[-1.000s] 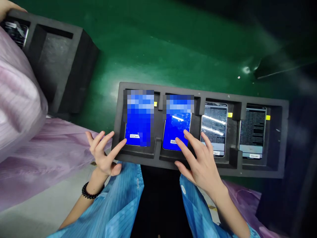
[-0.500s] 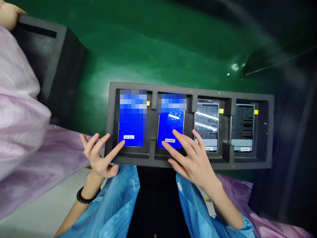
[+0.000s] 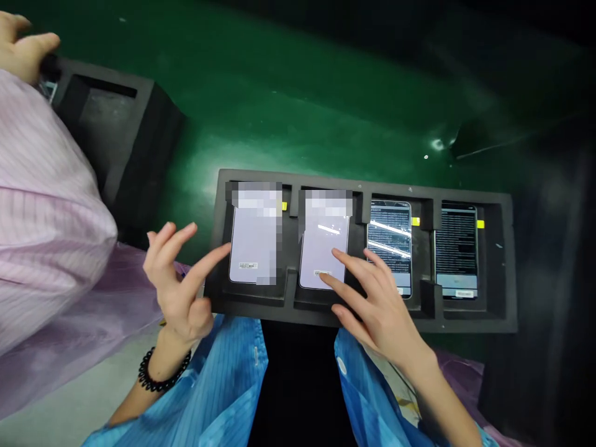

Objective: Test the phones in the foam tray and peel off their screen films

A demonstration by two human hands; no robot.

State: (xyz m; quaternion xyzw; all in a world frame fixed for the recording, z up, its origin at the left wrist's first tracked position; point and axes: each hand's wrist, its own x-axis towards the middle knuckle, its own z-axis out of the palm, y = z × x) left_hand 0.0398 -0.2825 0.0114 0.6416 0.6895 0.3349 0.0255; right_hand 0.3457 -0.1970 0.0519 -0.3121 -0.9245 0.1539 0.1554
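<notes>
A dark foam tray (image 3: pixel 500 261) lies before me with several smartphones set in its compartments. The leftmost smartphone (image 3: pixel 255 239) shows a pale lilac screen with a small barcode label near its bottom. Beside its left edge, the index fingertip of my left hand (image 3: pixel 179 292) points inward, the other fingers spread. My right hand (image 3: pixel 379 298) is over the second smartphone (image 3: pixel 321 242), also pale lilac, with fingertips at its lower screen and label. The third smartphone (image 3: pixel 388 230) and the fourth smartphone (image 3: pixel 457 248) show dark screens of text lines. Neither hand grasps anything.
At the upper left, another person's hand (image 3: pixel 28 49) rests at a second dark foam tray (image 3: pixel 151 99). That person's pale pink sleeve (image 3: pixel 51 186) fills the left side. The work surface (image 3: pixel 279 130) is green. Yellow tabs (image 3: pixel 416 221) stick out beside the smartphones.
The two left smartphone screens have turned from blue to pale lilac. My left index finger has moved from the first screen's lower part to its left edge. My right hand stays over the second smartphone.
</notes>
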